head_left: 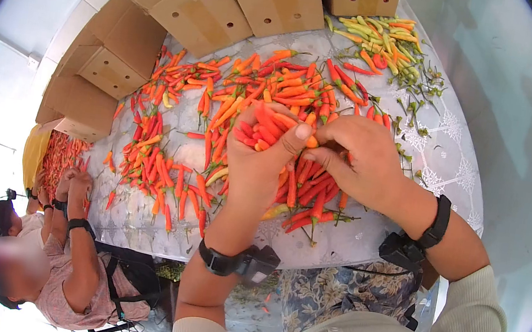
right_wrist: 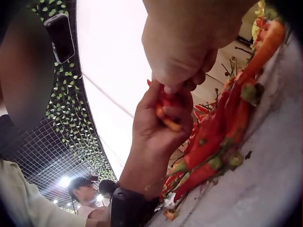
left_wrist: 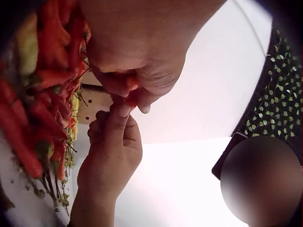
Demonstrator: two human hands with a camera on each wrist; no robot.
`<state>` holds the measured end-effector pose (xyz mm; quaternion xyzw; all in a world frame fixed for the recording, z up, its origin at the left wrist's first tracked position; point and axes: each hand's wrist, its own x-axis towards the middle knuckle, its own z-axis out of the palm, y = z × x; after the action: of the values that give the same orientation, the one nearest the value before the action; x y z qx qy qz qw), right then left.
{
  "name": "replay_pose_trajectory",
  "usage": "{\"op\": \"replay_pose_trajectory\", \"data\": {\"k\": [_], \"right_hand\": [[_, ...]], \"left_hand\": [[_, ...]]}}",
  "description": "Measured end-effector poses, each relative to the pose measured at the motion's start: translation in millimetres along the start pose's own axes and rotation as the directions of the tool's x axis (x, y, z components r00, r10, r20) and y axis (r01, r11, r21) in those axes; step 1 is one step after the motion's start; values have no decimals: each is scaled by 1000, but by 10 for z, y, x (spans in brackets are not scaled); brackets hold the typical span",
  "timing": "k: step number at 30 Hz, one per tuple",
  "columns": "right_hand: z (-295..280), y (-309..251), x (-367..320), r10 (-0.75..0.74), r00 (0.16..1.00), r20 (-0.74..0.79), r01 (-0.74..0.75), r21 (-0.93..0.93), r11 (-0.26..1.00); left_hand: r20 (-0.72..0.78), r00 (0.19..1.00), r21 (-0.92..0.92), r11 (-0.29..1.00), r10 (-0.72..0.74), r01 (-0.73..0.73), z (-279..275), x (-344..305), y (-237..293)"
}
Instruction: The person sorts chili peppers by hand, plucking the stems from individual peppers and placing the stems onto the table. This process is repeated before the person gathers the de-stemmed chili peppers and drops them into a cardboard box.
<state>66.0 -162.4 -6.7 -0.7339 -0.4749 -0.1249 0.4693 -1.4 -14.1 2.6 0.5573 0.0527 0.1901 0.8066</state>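
1. Two people work at this table [head_left: 454,164]. At far left sits the second person [head_left: 65,260], both hands in a heap of red chillies at the table edge.
2. Cardboard boxes [head_left: 199,9] with punched holes line the far-left and top edge.
3. Loose chillies [head_left: 165,166], red and orange, are spread over the table's left and middle, most with stems on.
4. Left hand [head_left: 259,165]: forearm comes up from below, palm facing up and toward the wearer. Its fingers curl round a bunch of red chillies [head_left: 261,128], and the thumb clamps across the top. The grip is tight and the bunch is lifted above the spread, mid-table.
5. Right hand [head_left: 360,162]: comes in from the right with the wrist bent, knuckles up, fingers bunched against the left thumb. In the left wrist view, thumb and forefinger pinch a single chilli [left_wrist: 131,97] at the bunch's end. Both hands are touching.
6. Black straps sit on both wrists.
7. Top right: a pile of yellow-green chillies [head_left: 383,44], with pulled stems [head_left: 418,85] scattered just below it.
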Motion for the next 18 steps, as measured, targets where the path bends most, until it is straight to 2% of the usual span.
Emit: {"op": "replay_pose_trajectory", "data": {"k": [3,9,18], "right_hand": [[27,2,-27,58,997,-56,-58,14,998],[53,0,-32,22,993,-117,-23,-6,1000],[21,15,-12,-133,991,-16,132,-61,989]], "left_hand": [[73,997,6,1000,-13,12,-35,27,-19],[47,999,-34,999,13,-11,44,-1,34],[55,993,-69,991,-107,110,14,-7,60]]}}
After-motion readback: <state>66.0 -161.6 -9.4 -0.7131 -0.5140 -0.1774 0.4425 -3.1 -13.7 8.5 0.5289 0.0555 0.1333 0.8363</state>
